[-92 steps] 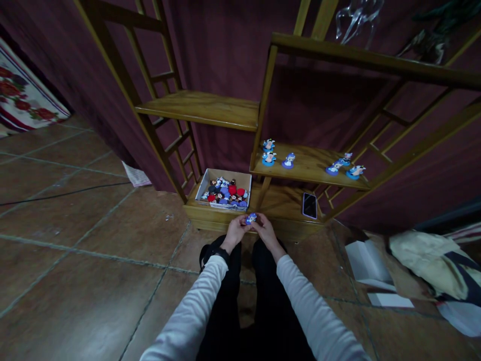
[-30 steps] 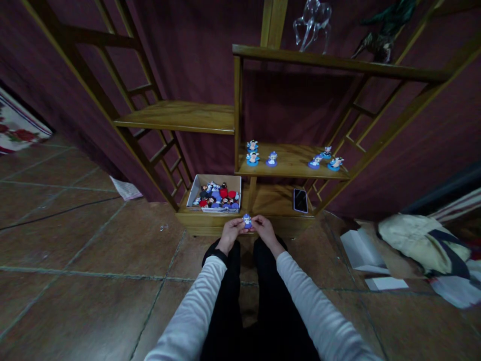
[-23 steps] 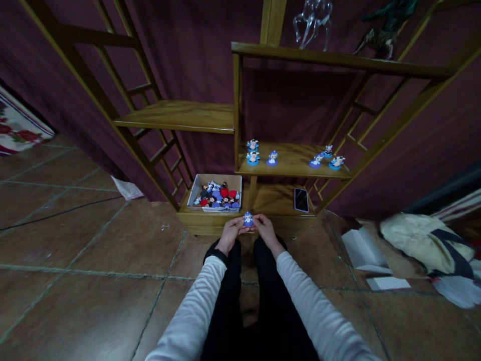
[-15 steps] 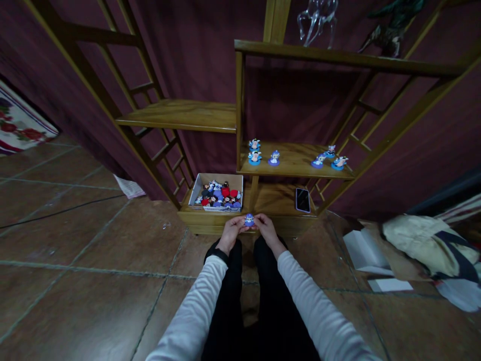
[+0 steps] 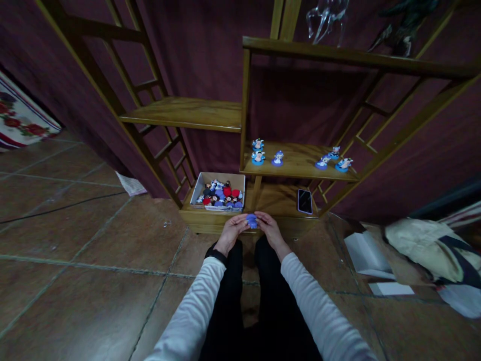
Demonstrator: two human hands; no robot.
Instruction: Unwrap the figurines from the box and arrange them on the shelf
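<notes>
**Both hands (image 5: 251, 229) pinch a purple figurine (image 5: 251, 221) in front of the wooden display shelf (image 5: 195, 116)**

Through the head camera I have the left hand (image 5: 233, 230) and the right hand (image 5: 271, 229) close together, low before the bottom deck (image 5: 277, 201), fingertips gripping the purple figurine from either side. Mostly purple shows towards me; I can't tell which side of it that is. A black wristband (image 5: 216, 254) circles the left wrist.

Just beyond the left hand, an open cardboard box (image 5: 236, 180) sits on the deck, heaped with small figures (image 5: 220, 194) in purple, red, black and white. Well to its right lies a phone (image 5: 304, 201), dark screen up.

On the middle shelf (image 5: 296, 163) above I count six figurines: two pink-and-blue figurines (image 5: 258, 157) at the left end, one behind the other, a purple-haired figurine (image 5: 277, 158) near them, and a group of three (image 5: 323, 162) towards the right end.
</notes>
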